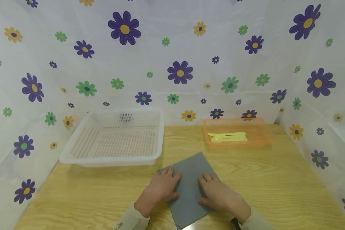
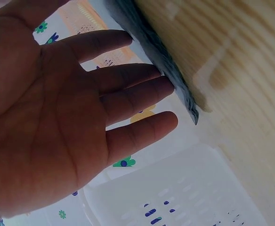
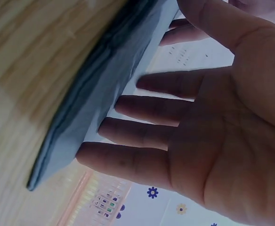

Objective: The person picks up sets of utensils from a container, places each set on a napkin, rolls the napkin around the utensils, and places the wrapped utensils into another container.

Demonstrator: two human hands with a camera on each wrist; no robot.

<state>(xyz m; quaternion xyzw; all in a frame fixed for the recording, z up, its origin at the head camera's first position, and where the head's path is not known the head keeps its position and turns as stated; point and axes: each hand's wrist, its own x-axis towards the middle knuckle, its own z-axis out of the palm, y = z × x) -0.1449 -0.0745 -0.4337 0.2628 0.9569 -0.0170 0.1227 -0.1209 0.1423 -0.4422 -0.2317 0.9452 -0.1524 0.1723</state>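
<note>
1. Grey cloth (image 1: 191,183): a flat, square-looking folded piece, turned corner-on to the person, lying on the wooden table (image 1: 276,185) at its near middle. The wrist views show layered edges, so it seems to be more than one ply.
2. Left hand (image 1: 161,188): released, fingers straight and slightly spread, palm down on the cloth's left part. Nothing is pinched. In the left wrist view the fingertips (image 2: 168,84) meet the cloth edge.
3. Right hand (image 1: 218,193): likewise flat and unclenched, pressing on the cloth's right part, its thumb toward the left hand. The two hands are near each other but apart.
4. White perforated basket (image 1: 115,140): beyond the cloth and to its left, well apart, with nothing visible inside.
5. Orange mesh tray (image 1: 264,135): beyond the cloth and to its right, holding pale yellow utensils (image 1: 227,136). They look like plastic cutlery; the kind is too small to tell.
6. Flowered sheeting (image 1: 179,72) walls the table on three sides behind the cloth.
7. Risks, as judged:
   - With palms only pressing, uneven pressure could let the cloth slide on the smooth wood or rotate.
   - Dragging the hands outward could ruck the top ply and spoil the fold.
   - Lifting one hand alone may let the layers spring open.
</note>
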